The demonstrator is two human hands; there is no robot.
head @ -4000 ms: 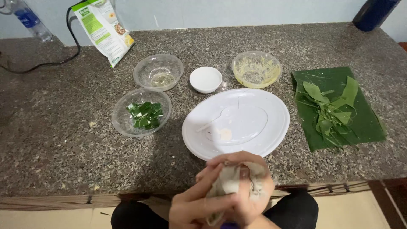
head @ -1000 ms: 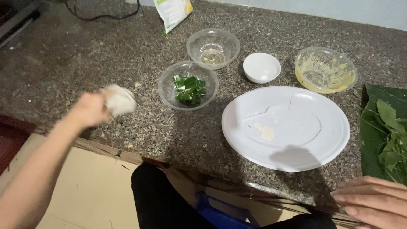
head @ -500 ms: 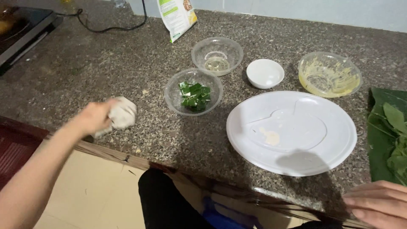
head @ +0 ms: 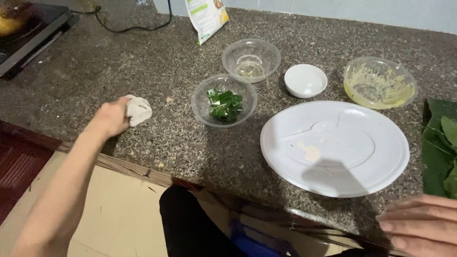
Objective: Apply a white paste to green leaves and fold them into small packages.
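My left hand (head: 112,115) is stretched out to the left over the speckled stone counter (head: 157,66), closed on a crumpled white tissue (head: 139,110) that rests against the countertop. My right hand (head: 421,225) lies at the bottom right near the counter's front edge, fingers together and flat, holding nothing. Between them sits a large white plate (head: 381,166) with a small pale smear on it. A clear glass bowl of chopped green leaves (head: 224,101) stands just right of the tissue.
Behind are an empty clear bowl (head: 251,58), a small white dish (head: 305,80) and a glass bowl with yellowish residue (head: 379,84). Green leaves (head: 440,147) lie at the right edge. A food packet (head: 207,15) and a cooktop (head: 28,33) sit at the back left.
Four seconds ago both hands held the tissue together at the front edge. My left hand has since carried it far left and down onto the counter; my right hand has dropped to the bottom right.
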